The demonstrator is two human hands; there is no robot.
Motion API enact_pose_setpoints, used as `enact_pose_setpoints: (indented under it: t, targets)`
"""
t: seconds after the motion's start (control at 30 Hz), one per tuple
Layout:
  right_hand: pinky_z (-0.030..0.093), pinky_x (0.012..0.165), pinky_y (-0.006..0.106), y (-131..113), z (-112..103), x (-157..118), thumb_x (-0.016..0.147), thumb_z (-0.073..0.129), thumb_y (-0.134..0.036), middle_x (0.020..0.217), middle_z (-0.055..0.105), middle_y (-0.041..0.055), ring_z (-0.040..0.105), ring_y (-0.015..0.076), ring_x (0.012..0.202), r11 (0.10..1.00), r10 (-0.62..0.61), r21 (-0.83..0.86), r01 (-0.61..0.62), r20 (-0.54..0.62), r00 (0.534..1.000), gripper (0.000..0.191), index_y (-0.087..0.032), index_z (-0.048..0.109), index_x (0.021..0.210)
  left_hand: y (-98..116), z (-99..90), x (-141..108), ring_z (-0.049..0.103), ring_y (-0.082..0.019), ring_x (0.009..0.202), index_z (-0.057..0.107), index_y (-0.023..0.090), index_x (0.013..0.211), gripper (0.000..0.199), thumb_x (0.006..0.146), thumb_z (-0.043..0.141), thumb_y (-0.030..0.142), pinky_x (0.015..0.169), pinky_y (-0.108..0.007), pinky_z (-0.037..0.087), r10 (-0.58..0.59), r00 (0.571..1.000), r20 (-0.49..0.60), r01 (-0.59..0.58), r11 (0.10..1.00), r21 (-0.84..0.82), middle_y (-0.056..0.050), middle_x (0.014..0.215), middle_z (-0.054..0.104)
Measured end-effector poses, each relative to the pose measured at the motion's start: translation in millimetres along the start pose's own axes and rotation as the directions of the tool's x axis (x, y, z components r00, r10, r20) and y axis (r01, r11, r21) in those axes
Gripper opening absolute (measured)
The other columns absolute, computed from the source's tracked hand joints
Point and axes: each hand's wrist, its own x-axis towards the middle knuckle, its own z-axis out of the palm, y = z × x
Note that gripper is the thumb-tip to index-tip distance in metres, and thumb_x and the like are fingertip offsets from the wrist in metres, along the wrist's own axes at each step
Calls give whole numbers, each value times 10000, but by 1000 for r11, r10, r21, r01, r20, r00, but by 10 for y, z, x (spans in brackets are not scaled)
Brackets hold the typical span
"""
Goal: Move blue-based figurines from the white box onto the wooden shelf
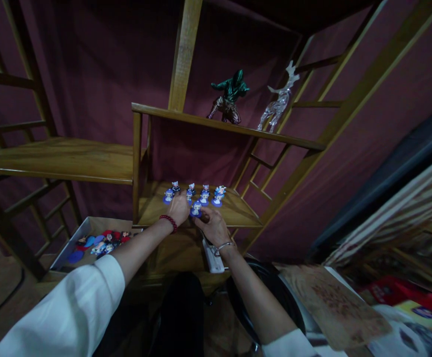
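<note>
Small purple-and-white figurines stand in rows on the lower wooden shelf (234,203). My left hand (178,208), with a red bead bracelet at the wrist, reaches into the front row with its fingers closed at a partly hidden figurine (189,197). Nearer the shelf's front edge, my right hand (216,228) pinches another purple-based figurine (196,209) between thumb and fingers. A figurine (204,198) and one more (217,199) stand to the right of it, and one (168,196) to the left. Behind them is a row of smaller dark-based figurines (191,188).
An open box (61,253) of several loose figurines sits low at left. On the upper shelf (189,117) stand a green-and-bronze statue (232,96) and a clear deer ornament (278,101). A white object (214,260) lies beneath my right wrist, beside a black round seat (290,307).
</note>
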Motion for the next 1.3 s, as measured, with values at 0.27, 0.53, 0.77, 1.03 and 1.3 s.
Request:
enact_pose_setpoints:
  t: [0.27, 0.53, 0.77, 1.03, 1.3]
  targets:
    - [414, 768, 331, 1, -16, -2, 672, 592, -329, 857, 618, 38, 533, 194, 830, 1000, -29, -4, 29, -6, 1000, 283, -215, 605, 931, 4, 44, 77, 590, -210, 840, 527, 101, 981, 272, 727, 431, 88, 726, -277, 426, -91, 995, 32, 91, 996, 1, -139, 888, 627]
    - [413, 765, 333, -23, -24, 9, 663, 593, -323, 855, 618, 34, 534, 194, 839, 1000, 0, 0, 0, 2, 1000, 273, -213, 608, 913, -3, 41, 114, 591, -203, 851, 575, 125, 915, 221, 733, 451, 120, 735, -270, 419, -173, 983, 64, 172, 985, 17, -130, 890, 640]
    - [406, 763, 340, -24, -19, 28, 670, 585, -328, 862, 617, 40, 543, 192, 813, 1000, 14, 9, -15, 24, 1000, 269, -207, 611, 909, -16, 34, 136, 593, -213, 852, 600, 131, 889, 216, 727, 457, 128, 723, -273, 418, -208, 974, 85, 208, 978, 13, -134, 883, 644]
    - [412, 758, 330, -39, -20, 37, 671, 584, -325, 869, 614, 39, 539, 190, 819, 999, 37, -20, -36, 25, 999, 275, -204, 602, 918, -34, 60, 156, 589, -235, 860, 605, 102, 891, 231, 715, 455, 111, 738, -293, 421, -200, 977, 67, 198, 980, 33, -163, 893, 635]
    - [410, 753, 319, -44, -21, 32, 671, 582, -326, 859, 619, 32, 539, 183, 814, 998, 47, -39, -46, 30, 998, 271, -211, 607, 914, -12, 63, 137, 588, -221, 855, 590, 88, 883, 212, 729, 449, 126, 740, -275, 427, -156, 985, 73, 149, 984, 96, -163, 900, 627]
